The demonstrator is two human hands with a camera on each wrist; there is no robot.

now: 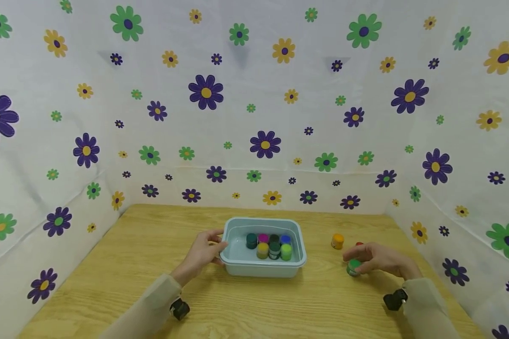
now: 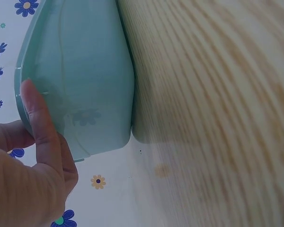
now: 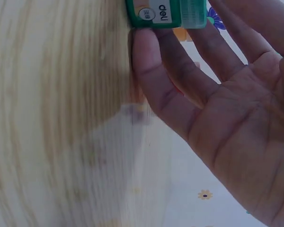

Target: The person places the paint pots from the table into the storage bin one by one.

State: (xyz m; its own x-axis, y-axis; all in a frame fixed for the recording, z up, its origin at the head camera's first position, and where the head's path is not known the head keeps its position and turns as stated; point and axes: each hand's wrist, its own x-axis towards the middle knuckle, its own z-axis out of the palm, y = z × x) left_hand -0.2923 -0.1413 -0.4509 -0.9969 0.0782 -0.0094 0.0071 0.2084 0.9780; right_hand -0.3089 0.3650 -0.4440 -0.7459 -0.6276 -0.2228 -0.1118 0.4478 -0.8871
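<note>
My left hand grips the left end of a light blue plastic box. In the left wrist view, fingers lie against the box's outer wall below the rim. Inside the box several small paint jars stand together, among them a yellow jar and a lime green jar. My right hand curls its thumb and fingers round a green paint jar on the table. Its translucent lid and "deli" label show in the right wrist view, where the jar's upper part is cut off by the frame.
An orange paint jar stands beyond the right hand. Close behind that hand a red jar is mostly hidden. The wooden table is bordered by flower-printed white cloth at the back and both sides.
</note>
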